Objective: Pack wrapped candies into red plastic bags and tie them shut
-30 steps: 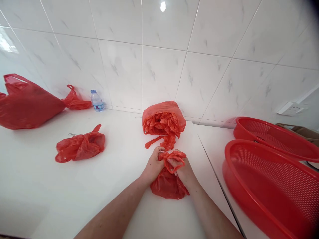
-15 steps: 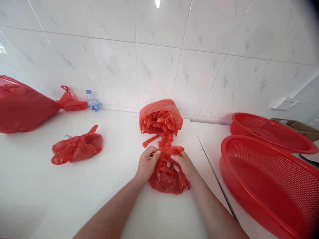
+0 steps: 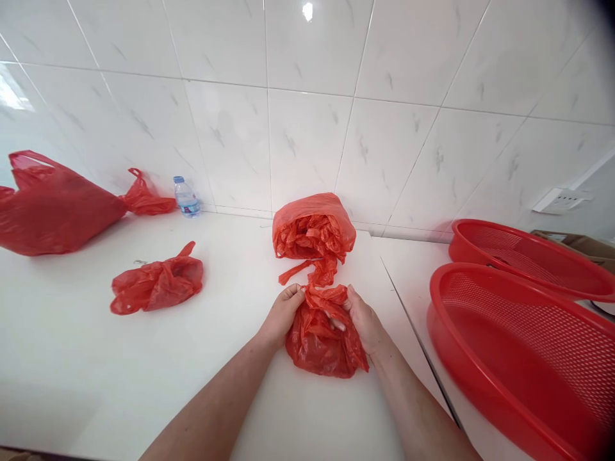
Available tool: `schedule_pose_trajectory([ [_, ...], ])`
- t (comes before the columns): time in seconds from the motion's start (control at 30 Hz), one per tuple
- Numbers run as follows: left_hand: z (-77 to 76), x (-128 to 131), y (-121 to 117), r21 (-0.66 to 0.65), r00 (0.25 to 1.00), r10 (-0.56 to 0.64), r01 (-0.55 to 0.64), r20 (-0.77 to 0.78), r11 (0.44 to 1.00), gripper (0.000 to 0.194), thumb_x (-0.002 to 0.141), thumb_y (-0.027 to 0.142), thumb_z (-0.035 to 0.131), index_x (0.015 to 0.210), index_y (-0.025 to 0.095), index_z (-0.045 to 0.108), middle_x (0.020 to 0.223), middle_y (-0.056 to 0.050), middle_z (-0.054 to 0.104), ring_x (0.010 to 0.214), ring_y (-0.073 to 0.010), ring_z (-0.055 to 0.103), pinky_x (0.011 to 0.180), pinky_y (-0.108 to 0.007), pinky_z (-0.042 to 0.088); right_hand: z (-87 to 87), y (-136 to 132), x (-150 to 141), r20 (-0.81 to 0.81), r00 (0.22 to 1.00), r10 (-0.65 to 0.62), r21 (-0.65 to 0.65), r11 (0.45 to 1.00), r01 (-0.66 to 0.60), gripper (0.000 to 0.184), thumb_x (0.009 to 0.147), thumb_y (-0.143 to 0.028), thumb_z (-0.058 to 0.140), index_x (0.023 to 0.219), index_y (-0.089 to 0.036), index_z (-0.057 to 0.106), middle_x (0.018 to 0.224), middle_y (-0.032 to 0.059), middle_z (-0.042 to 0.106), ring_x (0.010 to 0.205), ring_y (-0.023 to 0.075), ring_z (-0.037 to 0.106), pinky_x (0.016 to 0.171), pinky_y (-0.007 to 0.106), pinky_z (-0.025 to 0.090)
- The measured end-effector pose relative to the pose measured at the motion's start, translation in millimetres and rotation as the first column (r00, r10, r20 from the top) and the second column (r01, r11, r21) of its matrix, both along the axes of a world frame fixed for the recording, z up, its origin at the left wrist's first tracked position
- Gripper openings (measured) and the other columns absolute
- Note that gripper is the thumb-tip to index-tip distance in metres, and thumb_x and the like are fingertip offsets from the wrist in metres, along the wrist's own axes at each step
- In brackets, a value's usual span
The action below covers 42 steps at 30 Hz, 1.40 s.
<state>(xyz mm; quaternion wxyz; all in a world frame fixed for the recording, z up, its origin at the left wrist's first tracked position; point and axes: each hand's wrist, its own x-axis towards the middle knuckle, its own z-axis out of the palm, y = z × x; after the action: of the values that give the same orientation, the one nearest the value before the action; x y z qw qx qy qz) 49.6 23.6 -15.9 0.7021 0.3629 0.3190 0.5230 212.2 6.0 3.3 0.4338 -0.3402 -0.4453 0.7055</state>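
A thin red plastic bag [image 3: 324, 352] lies on the white table in front of me, crumpled at its top edge. My left hand [image 3: 282, 314] pinches the bag's upper left edge between thumb and fingers. At the upper right, my right hand [image 3: 364, 320] grips the bag, some of its fingers partly covered by the plastic. Just beyond my hands sits a bundle of red plastic bags [image 3: 314, 227], with crumpled plastic trailing from it toward the bag I hold. Whether that trailing piece joins my bag I cannot tell.
To the left lies a crumpled red bag [image 3: 157, 285]; behind it are a water bottle [image 3: 186, 197], a small red bag [image 3: 147, 198] and a large full one [image 3: 57, 211]. Two red mesh baskets [image 3: 442, 307] stand at the right. A tiled wall [image 3: 307, 147] backs the table.
My right hand has shifted slightly outward, and the bag's top edge is stretched between both hands. The whole view has moved a little, so surroundings appear farther right.
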Motion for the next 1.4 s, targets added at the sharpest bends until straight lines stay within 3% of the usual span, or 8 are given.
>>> schedule_pose_trajectory([
  [0.13,-1.0,1,0,-0.062,0.998,0.040,-0.038,0.040,0.997,0.034,0.070,0.042,0.069,0.068,0.017,0.046,0.064,0.003,0.057,0.055,-0.0092,0.054,0.056,-0.022,0.044,4.1,-2,0,0.020,1.000,0.024,-0.006,1.000,-0.023,0.067,0.082,-0.071,0.027,0.092,-0.019,0.068,0.049,-0.0029,0.038,0.051,0.0140,0.039,0.060,0.029,0.038],
  [0.3,-2.6,-1,3,-0.098,0.993,0.087,-0.080,0.073,0.992,0.031,0.068,0.037,0.072,0.071,0.017,0.049,0.067,0.002,0.060,0.056,-0.0096,0.056,0.059,-0.024,0.047,1.0,0,0,0.113,0.993,0.034,0.117,0.992,-0.047,0.036,0.077,-0.042,0.062,0.109,-0.024,0.066,0.082,0.0013,0.061,0.073,0.0145,0.054,0.080,0.031,0.043],
  [0.4,-0.2,-2,2,-0.089,0.993,0.081,-0.073,0.091,0.993,0.028,0.069,0.034,0.072,0.074,0.017,0.051,0.069,0.002,0.061,0.058,-0.0108,0.058,0.059,-0.025,0.047,-1.0,4,1,0.138,0.990,0.009,0.212,0.977,-0.038,0.050,0.073,-0.029,0.069,0.122,-0.030,0.056,0.106,0.0025,0.060,0.093,0.0165,0.056,0.089,0.033,0.042],
  [0.5,4.1,-2,0,-0.062,0.991,0.089,-0.084,0.097,0.995,0.028,0.069,0.033,0.072,0.074,0.017,0.050,0.068,0.003,0.061,0.058,-0.0102,0.057,0.058,-0.024,0.046,-2.8,7,2,0.166,0.985,-0.050,0.229,0.973,0.010,0.065,0.071,-0.026,0.070,0.131,-0.033,0.044,0.095,0.0002,0.061,0.086,0.0152,0.058,0.080,0.030,0.046],
  [0.73,9.3,3,-11,0.006,0.997,-0.014,0.013,0.074,1.000,0.028,0.072,0.036,0.069,0.075,0.018,0.047,0.066,0.004,0.055,0.054,-0.0077,0.052,0.054,-0.020,0.042,-8.0,11,-5,0.401,0.861,-0.312,0.317,0.930,0.189,0.035,0.067,-0.023,0.065,0.101,-0.020,0.062,0.068,-0.0023,0.059,0.061,0.0130,0.054,0.059,0.025,0.044],
  [0.97,12.8,8,-19,0.096,0.988,-0.143,0.149,-0.065,0.984,0.023,0.074,0.035,0.068,0.077,0.019,0.051,0.075,0.001,0.059,0.063,-0.0107,0.055,0.059,-0.023,0.043,-22.0,14,-3,0.426,0.799,-0.424,0.367,0.889,0.275,0.011,0.068,-0.028,0.057,0.069,-0.018,0.062,0.070,-0.0008,0.064,0.067,0.0153,0.055,0.058,0.025,0.041],
  [1.13,7.4,11,-20,0.189,0.940,-0.067,0.137,-0.334,0.972,0.016,0.075,0.032,0.064,0.076,0.019,0.054,0.069,0.002,0.058,0.060,-0.0107,0.052,0.057,-0.022,0.041,-19.7,17,0,0.309,0.850,-0.427,0.305,0.891,0.337,0.011,0.064,-0.022,0.058,0.072,-0.016,0.063,0.068,-0.0005,0.065,0.063,0.0141,0.055,0.056,0.024,0.042],
  [1.4,5.8,11,-20,0.288,0.817,0.106,0.077,-0.567,0.955,0.004,0.075,0.020,0.054,0.072,0.020,0.056,0.071,0.002,0.059,0.064,-0.0130,0.054,0.060,-0.023,0.042,-9.4,18,4,0.044,0.968,-0.245,-0.010,0.969,0.246,0.029,0.058,-0.015,0.063,0.086,-0.019,0.064,0.071,0.0000,0.067,0.055,0.0123,0.057,0.054,0.024,0.044],
])
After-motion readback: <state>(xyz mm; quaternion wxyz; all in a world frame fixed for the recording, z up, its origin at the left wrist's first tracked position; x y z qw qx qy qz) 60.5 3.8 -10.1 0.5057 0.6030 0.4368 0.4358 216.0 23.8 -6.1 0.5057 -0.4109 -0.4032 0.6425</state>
